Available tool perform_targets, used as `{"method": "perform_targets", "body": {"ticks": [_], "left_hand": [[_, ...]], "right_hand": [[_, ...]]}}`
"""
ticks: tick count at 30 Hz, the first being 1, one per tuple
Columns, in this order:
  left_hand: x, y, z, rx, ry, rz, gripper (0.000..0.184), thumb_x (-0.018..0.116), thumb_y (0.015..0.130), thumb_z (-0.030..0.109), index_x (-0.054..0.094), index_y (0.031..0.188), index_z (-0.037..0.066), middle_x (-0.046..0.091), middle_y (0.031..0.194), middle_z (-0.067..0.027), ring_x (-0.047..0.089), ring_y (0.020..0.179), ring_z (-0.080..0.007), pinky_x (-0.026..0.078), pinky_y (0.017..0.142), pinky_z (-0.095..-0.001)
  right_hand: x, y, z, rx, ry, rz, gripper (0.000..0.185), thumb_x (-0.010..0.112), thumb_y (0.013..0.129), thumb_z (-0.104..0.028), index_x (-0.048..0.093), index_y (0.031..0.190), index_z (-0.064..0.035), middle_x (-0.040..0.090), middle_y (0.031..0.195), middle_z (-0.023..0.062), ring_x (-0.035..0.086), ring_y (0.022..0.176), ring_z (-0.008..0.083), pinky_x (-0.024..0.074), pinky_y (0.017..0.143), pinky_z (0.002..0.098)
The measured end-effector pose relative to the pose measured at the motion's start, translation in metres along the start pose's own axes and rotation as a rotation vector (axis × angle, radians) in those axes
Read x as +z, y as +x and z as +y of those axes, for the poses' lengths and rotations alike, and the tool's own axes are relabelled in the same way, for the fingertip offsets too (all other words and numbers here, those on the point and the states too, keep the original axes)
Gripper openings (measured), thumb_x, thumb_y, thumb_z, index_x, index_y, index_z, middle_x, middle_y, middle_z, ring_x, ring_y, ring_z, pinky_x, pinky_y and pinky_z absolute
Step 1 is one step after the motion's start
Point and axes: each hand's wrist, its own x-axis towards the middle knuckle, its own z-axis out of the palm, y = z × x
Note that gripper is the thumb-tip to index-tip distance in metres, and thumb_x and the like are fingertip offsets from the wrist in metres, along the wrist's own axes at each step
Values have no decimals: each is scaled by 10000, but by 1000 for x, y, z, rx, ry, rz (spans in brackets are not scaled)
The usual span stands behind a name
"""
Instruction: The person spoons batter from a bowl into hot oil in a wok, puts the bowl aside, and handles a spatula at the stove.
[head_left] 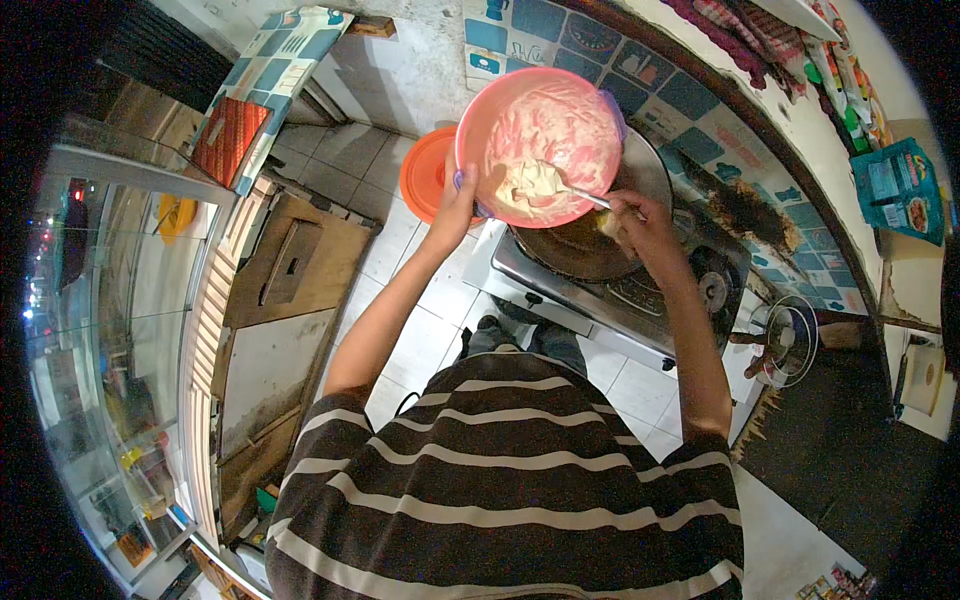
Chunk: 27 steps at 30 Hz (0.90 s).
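Note:
My left hand (460,203) grips the left side of a pink bowl (476,135) that is tilted toward me. Pale, thick batter (530,185) coats its inside and is gathered at the near edge. In my right hand (640,230) is the handle of a metal spoon (587,197), its head sunk in the batter. Below the bowl sits a wide frying pan (575,250) with brown liquid in it, partly hidden by the bowl and my right hand.
The pan rests on a gas stove (530,283), whose second burner (712,285) shows at right. An orange round container (425,175) is behind my left wrist. A wire strainer (790,340) lies right of the stove. Wooden cabinets (290,270) and a glass display case (110,350) flank the left.

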Motion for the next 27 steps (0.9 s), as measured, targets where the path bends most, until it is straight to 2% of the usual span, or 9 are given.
{"method": "perform_targets", "body": {"ticks": [4, 6, 9, 12, 14, 17, 18, 21, 27], "left_hand": [[-2, 3, -1, -63, -18, 7, 599, 378, 975, 406, 158, 1419, 70, 350, 1368, -152, 366, 1249, -222, 328, 1027, -352], [-2, 2, 0, -65, -48, 16, 597, 377, 975, 408, 164, 1417, 69, 356, 1364, -148, 372, 1245, -219, 328, 1028, -355], [0, -1, 3, -42, -97, 20, 597, 378, 974, 412, 174, 1415, 65, 360, 1362, -143, 375, 1242, -217, 324, 1031, -357], [3, -5, 10, -26, -98, 38, 624, 371, 965, 448, 192, 1408, 46, 353, 1371, -137, 364, 1254, -217, 315, 1039, -360], [4, -11, 21, -20, -44, 75, 684, 357, 949, 514, 223, 1396, 14, 337, 1390, -128, 344, 1276, -218, 296, 1059, -370], [2, -17, 28, -68, -114, 49, 593, 368, 976, 406, 184, 1415, 53, 358, 1371, -144, 372, 1244, -221, 300, 1040, -357], [4, -18, 32, -36, -84, 64, 616, 375, 965, 439, 206, 1404, 42, 359, 1368, -138, 371, 1244, -218, 306, 1037, -359], [11, -20, 43, 53, -28, 90, 642, 386, 953, 468, 226, 1393, 29, 362, 1361, -134, 367, 1247, -217, 306, 1037, -360], [15, -26, 40, -21, -24, 64, 606, 395, 971, 381, 161, 1414, 41, 324, 1380, -158, 318, 1282, -241, 256, 1062, -353]], "right_hand": [[-3, 1, -3, -98, -55, 32, 234, 558, 911, -243, 640, 1000, -42, 654, 814, 97, 594, 728, 166, 478, 689, 321], [-4, -7, -17, -32, -74, 9, 223, 524, 924, -216, 640, 1006, -44, 645, 767, 115, 592, 696, 180, 477, 677, 335], [11, -6, 0, -1007, -588, 300, 236, 528, 893, -113, 592, 1105, -31, 573, 746, 95, 602, 608, 172, 476, 489, 295], [26, -36, -4, -910, -1210, 179, 361, 513, 838, -49, 541, 1198, -64, 596, 934, 165, 650, 739, 275, 537, 604, 375], [18, -58, -25, -877, -1190, 204, 410, 507, 825, -45, 517, 1232, -93, 589, 1005, 165, 647, 740, 298, 538, 623, 395], [10, -63, -30, -750, -1194, 289, 417, 503, 830, -52, 508, 1242, -115, 586, 1069, 161, 648, 754, 316, 541, 637, 411], [9, -62, -31, -695, -1200, 328, 407, 502, 836, -56, 510, 1238, -119, 585, 1083, 159, 649, 761, 320, 542, 639, 414], [13, -53, -29, -606, -1114, 335, 353, 512, 847, -54, 525, 1199, -82, 608, 1040, 182, 643, 776, 344, 529, 675, 428], [24, -66, -20, -593, -578, 326, 267, 481, 869, -33, 540, 1129, -11, 617, 959, 244, 611, 843, 402, 481, 762, 451]]}}
